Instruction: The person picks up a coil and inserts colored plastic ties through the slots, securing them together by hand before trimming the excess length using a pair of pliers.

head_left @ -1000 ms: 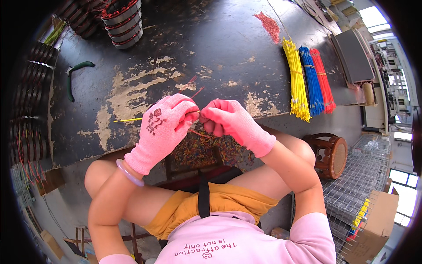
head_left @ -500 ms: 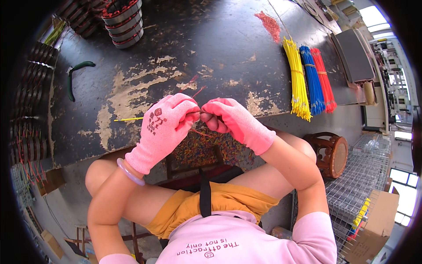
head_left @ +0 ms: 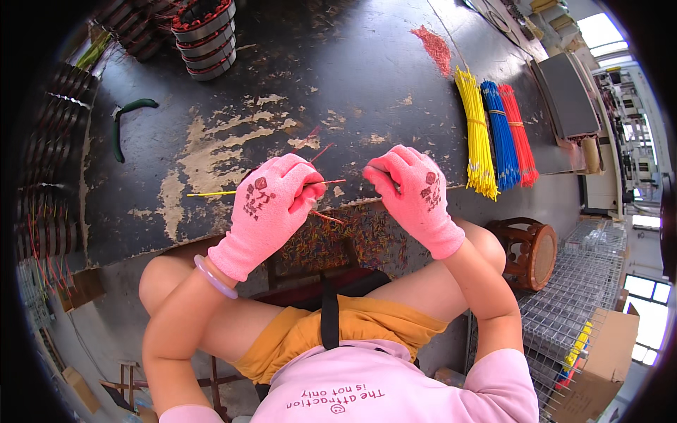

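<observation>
Pink knitted gloves [head_left: 250, 240], each with a dark red emblem and lettering [head_left: 430, 192] across the back, cover both hands in my head view. On the lilac shirt [head_left: 437, 402], a few words of lettering sit upside down to me, with a small smiling face below them. The left hand [head_left: 275, 201] is closed, thumb pressed to curled fingers, around a red wire [head_left: 334, 182], whose end pokes out toward the right hand [head_left: 415, 197]. More red strands [head_left: 323, 151] show above and below that grip, and a yellow wire [head_left: 211, 193] juts out on its left over the worn black tabletop [head_left: 352, 77]. I see the right hand raised just beyond the wire's end, apart from it, fingers bent toward the thumb; I cannot tell whether anything is pinched there. Both forearms rise from below, elbows bent, with a lilac bangle [head_left: 215, 278] on the left wrist. Yellow [head_left: 477, 141], blue [head_left: 502, 134] and red [head_left: 520, 134] wire bundles lie on the right, and green-handled pliers [head_left: 118, 141] on the left.
</observation>
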Demonstrator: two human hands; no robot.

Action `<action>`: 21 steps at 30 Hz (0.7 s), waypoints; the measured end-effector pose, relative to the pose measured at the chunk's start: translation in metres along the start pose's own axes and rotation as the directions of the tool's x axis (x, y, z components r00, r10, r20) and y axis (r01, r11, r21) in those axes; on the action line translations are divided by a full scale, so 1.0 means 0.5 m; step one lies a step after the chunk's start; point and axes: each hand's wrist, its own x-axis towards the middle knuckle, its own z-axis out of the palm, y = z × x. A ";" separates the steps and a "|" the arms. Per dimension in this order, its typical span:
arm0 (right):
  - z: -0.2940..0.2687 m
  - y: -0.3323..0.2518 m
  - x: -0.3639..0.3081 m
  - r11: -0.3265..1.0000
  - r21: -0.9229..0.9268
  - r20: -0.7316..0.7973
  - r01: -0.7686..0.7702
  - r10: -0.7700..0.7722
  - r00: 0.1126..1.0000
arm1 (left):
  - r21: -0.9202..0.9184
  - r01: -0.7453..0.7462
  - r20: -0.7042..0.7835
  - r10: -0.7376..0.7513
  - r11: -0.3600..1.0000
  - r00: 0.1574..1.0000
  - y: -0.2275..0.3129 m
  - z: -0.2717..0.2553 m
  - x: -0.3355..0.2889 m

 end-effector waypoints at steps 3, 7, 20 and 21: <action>0.001 -0.063 0.027 0.757 0.536 0.282 -0.373 0.256 0.925 | 0.041 -0.032 0.007 0.032 0.999 0.999 -0.004 -0.006 -0.002; 0.035 -0.036 0.046 0.457 0.624 0.577 -0.634 0.279 0.768 | -0.197 0.128 0.038 -0.123 0.972 0.992 0.020 -0.072 0.002; -0.072 0.031 -0.021 0.660 0.591 0.192 -0.463 0.443 0.876 | 0.043 0.099 0.067 -0.101 0.994 0.993 -0.025 -0.037 0.008; -0.119 0.073 -0.044 0.726 0.510 0.058 -0.461 0.506 0.860 | 0.025 0.117 0.072 -0.119 0.993 0.990 -0.024 -0.040 0.006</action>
